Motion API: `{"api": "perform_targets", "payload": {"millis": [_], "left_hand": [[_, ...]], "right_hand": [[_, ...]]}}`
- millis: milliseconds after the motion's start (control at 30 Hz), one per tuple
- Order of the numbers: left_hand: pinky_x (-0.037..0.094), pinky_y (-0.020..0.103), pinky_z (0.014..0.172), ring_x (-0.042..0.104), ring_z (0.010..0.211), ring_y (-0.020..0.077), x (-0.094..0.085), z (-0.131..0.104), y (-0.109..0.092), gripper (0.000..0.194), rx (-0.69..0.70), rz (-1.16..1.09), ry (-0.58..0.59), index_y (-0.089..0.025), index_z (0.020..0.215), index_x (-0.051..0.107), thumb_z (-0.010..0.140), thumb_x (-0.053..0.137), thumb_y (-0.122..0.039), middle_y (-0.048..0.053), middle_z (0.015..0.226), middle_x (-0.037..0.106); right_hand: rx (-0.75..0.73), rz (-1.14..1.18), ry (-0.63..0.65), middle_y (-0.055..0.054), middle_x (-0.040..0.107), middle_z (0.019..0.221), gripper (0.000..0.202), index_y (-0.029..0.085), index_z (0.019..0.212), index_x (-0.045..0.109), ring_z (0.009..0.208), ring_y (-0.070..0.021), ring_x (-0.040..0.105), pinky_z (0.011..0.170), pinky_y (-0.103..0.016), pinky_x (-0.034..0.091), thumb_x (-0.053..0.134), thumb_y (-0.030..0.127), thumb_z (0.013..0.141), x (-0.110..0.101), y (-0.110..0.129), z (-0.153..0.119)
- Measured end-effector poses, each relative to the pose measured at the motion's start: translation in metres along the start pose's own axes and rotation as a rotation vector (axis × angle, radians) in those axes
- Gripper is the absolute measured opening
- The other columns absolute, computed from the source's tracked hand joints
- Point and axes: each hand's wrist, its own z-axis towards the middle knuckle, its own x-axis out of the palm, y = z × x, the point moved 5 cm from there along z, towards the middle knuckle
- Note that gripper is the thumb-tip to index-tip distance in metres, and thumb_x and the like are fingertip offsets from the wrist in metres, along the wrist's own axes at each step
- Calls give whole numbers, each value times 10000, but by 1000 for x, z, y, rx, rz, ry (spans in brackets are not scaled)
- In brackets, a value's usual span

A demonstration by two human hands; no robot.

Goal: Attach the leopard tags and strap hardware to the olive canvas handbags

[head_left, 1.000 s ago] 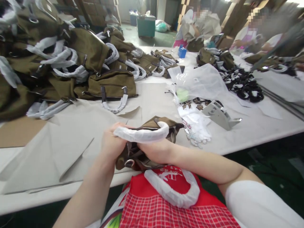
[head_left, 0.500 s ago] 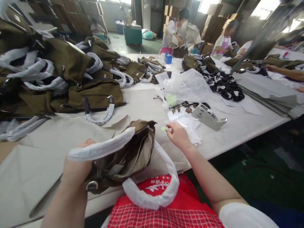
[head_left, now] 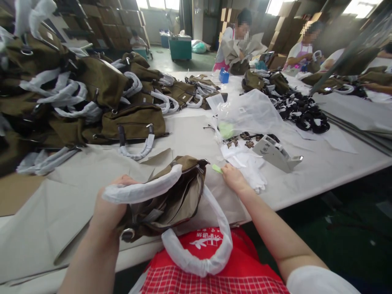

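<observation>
An olive-brown handbag is unzipped at the top, its beige lining showing. Both its handles are wrapped in white paper; one wrapped handle hangs over my red apron. My left hand grips the bag's left end, its fingers partly hidden behind the other handle. To the right of the bag, my right hand pinches a small light-green slip just above the table. White paper tags lie beside that hand, with a grey tape dispenser farther right.
Olive handbags with wrapped handles are heaped at the left. A clear plastic bag lies mid-table, near a pile of black straps. Grey sheets are stacked at the right. Co-workers stand across the table.
The view has shifted slightly, so everything appears farther right. The green slip now extends farther from my right fingertips towards the bag. My left hand keeps its hold on the handbag.
</observation>
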Motion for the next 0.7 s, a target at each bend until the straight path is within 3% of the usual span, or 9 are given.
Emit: {"api": "perform_targets", "payload": {"millis": [167,267,367,433,500,533,567,633,700], "left_hand": [[436,256,619,574,654,184,2,-1,7,109,-18,-37,29,-184,570,637,643,601,-257,-3,645,648],[441,258,624,577,674,191,2,-3,10,91,-14,-86,48,-172,615,667,642,629,-250,8,666,653],[438,244,614,582,685,186,3,-3,12,110,-42,-131,54,-165,661,692,656,637,-261,4,663,658],[441,237,604,582,682,183,5,-2,14,137,-104,-182,61,-160,662,687,659,641,-290,-1,642,663],[460,245,627,591,693,186,10,0,14,168,-140,-256,67,-153,683,688,631,670,-312,-3,653,680],[474,255,658,602,711,191,12,1,14,192,-143,-298,67,-149,710,694,605,695,-309,0,682,695],[488,270,691,614,730,197,14,2,12,234,-131,-347,38,-144,740,701,573,720,-307,6,718,709],[500,292,756,634,785,212,19,4,7,285,-104,-433,24,-134,789,711,540,728,-272,22,786,728],[501,290,773,639,805,208,26,2,-2,293,-74,-505,41,-130,818,713,544,691,-231,25,821,729]], "right_hand": [[-12,14,-21,-159,615,1118,290,124,1083,655,1006,-224,601,830,-276,435,411,100,928,-2,1,0],[16,30,-71,-160,650,1038,271,115,982,692,923,-225,630,778,-283,453,428,113,921,-9,0,1],[58,50,-172,-157,670,1004,301,113,990,693,897,-226,639,785,-304,470,401,181,959,-32,-2,-6],[8,163,-372,-134,680,1004,300,133,1037,679,910,-213,640,805,-311,484,404,236,976,-63,4,-22],[-194,390,-646,-92,696,970,237,177,1024,685,883,-193,649,792,-306,505,475,262,956,-102,21,-50],[-354,488,-720,-71,702,973,199,205,1021,689,882,-183,656,791,-300,513,515,251,938,-119,34,-64],[-524,533,-715,-53,709,976,184,229,1027,693,873,-171,663,783,-288,517,542,228,922,-132,50,-76],[-808,455,-555,-36,723,978,191,242,1024,699,856,-151,674,759,-256,514,553,188,913,-143,88,-92],[-956,271,-423,-41,726,1013,223,229,1050,690,864,-147,675,747,-242,505,534,146,913,-142,123,-97]]}}
